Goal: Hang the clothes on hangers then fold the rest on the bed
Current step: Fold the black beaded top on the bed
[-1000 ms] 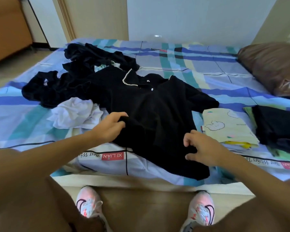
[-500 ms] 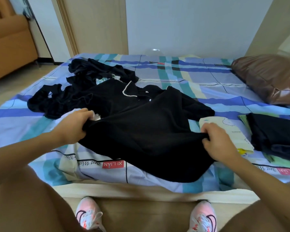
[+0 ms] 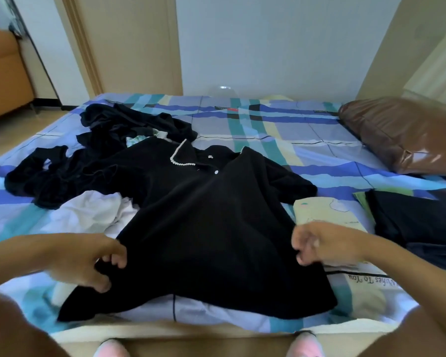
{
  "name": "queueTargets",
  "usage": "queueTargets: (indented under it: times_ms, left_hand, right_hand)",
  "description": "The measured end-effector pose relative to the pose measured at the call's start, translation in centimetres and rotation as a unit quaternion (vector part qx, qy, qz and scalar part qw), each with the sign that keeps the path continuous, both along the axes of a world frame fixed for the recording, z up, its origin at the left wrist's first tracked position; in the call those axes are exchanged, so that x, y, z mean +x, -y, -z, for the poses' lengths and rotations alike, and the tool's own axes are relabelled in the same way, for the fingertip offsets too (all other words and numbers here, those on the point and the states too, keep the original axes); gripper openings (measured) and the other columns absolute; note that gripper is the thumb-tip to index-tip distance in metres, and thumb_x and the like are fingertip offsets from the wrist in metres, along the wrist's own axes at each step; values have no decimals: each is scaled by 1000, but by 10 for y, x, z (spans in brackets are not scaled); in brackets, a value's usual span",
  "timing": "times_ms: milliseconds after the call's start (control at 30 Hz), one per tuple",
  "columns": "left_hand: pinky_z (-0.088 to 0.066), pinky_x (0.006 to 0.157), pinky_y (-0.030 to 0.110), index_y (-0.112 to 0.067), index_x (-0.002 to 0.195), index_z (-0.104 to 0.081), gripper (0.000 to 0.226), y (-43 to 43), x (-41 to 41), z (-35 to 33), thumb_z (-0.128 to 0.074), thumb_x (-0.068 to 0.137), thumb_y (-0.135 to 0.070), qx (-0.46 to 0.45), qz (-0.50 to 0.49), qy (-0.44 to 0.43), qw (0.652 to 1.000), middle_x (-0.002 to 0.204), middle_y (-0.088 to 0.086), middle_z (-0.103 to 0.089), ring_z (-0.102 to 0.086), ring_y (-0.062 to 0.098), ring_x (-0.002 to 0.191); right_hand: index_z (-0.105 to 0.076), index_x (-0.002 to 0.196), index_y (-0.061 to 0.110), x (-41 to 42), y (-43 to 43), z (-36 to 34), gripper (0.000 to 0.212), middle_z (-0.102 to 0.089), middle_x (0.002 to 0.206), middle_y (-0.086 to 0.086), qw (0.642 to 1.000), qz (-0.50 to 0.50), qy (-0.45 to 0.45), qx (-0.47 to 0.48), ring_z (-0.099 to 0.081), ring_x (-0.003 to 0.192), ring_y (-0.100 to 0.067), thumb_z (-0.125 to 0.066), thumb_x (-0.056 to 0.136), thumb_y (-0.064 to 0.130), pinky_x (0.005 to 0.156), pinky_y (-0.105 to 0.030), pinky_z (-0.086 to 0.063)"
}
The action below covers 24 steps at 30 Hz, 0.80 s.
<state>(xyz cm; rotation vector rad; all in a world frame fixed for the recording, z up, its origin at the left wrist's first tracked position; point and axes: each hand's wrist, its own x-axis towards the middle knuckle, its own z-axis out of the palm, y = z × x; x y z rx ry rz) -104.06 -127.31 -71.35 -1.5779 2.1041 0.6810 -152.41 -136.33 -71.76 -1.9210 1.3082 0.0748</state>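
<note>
Black top (image 3: 211,228) with a pearl-edged collar lies spread on the bed (image 3: 307,130) between the two hands. Left hand (image 3: 85,261) curls fingers and thumb round the cloth at its left edge. Right hand (image 3: 319,243) is curled at the right edge, blurred; I cannot tell if it pinches anything. White cloth (image 3: 88,212) lies just beyond the left hand, a pale folded piece (image 3: 319,210) just beyond the right hand, a dark folded pile (image 3: 417,222) to its right
</note>
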Motion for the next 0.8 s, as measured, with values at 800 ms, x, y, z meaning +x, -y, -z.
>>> queueTargets:
  times_ms: [800]
  left_hand:
    - [-36, 111, 52, -13, 147, -39, 55, 391, -264, 65, -49, 100, -39, -256, -195, -115, 940, 145, 19, -40, -38, 41, 134]
  right_hand:
    - [-61, 71, 19, -15, 255, 83, 38, -54, 124, -12, 851, 496, 116, -129, -51, 115, -36, -81, 76, 51, 98, -47, -48]
